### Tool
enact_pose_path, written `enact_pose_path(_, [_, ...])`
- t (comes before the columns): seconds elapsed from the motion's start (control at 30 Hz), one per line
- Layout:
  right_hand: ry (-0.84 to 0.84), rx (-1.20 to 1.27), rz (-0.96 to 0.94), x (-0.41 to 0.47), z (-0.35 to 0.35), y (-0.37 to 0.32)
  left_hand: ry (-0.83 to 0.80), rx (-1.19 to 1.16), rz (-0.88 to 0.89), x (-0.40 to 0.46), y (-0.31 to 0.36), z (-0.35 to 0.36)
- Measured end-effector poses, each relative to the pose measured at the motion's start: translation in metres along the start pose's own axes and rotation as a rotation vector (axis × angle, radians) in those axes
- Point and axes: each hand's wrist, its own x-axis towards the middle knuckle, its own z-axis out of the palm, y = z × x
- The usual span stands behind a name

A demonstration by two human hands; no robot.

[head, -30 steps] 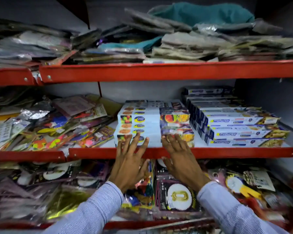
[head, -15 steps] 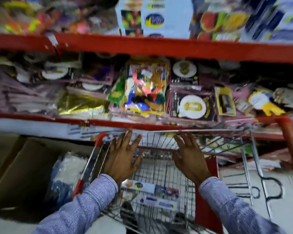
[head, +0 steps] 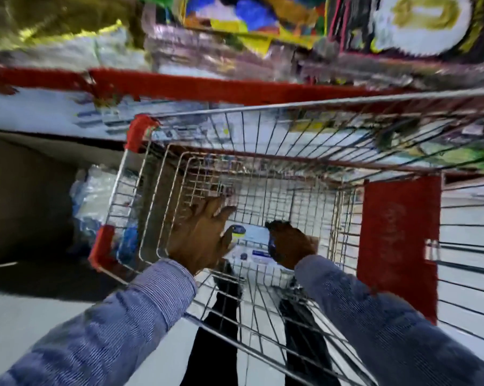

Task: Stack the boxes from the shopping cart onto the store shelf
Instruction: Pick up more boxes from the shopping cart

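Note:
I am looking down into a wire shopping cart (head: 319,105). White boxes with blue print (head: 252,238) lie flat on its bottom grid. My left hand (head: 202,236) is deep in the cart with fingers spread, its thumb at the left end of the top box. Over the right end of the same box, my right hand (head: 291,243) has its fingers curled down around it. The red edge of the store shelf (head: 207,85) runs across the top, just beyond the cart's far rim. The picture is blurred by motion.
Bagged party goods (head: 252,18) fill the shelf above the red edge. A brown carton (head: 26,196) and clear plastic packs (head: 96,196) sit on the floor left of the cart. A red panel (head: 397,240) closes the cart's right side.
Both hands left the box stacks on the shelf and dropped into the cart. My view swung down with them, and the right hand has closed on a box.

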Motion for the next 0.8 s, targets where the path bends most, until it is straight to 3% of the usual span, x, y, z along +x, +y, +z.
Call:
enact_pose_path(0.23, [-0.047, -0.145, -0.019, 0.037, 0.02, -0.006, -0.003, 0.039, 0.36, 0.009, -0.006, 0.018])
enact_pose_path(0.37, [0.029, -0.117, -0.018, 0.039, 0.001, 0.0, -0.157, 0.116, 0.653, 0.015, 0.004, 0.039])
enact_pose_path(0.5, [0.13, -0.12, -0.04, 0.03, -0.027, 0.011, -0.457, 0.298, 0.544, 0.03, 0.018, 0.071])
enact_pose_path(0.63, [0.237, -0.145, -0.094, 0.019, -0.049, 0.013, -0.521, 0.351, 0.447, 0.042, 0.021, 0.098])
enact_pose_path(0.8, [0.303, -0.146, -0.172, 0.006, -0.078, 0.005, -0.516, 0.223, 0.336, 0.051, 0.028, 0.103])
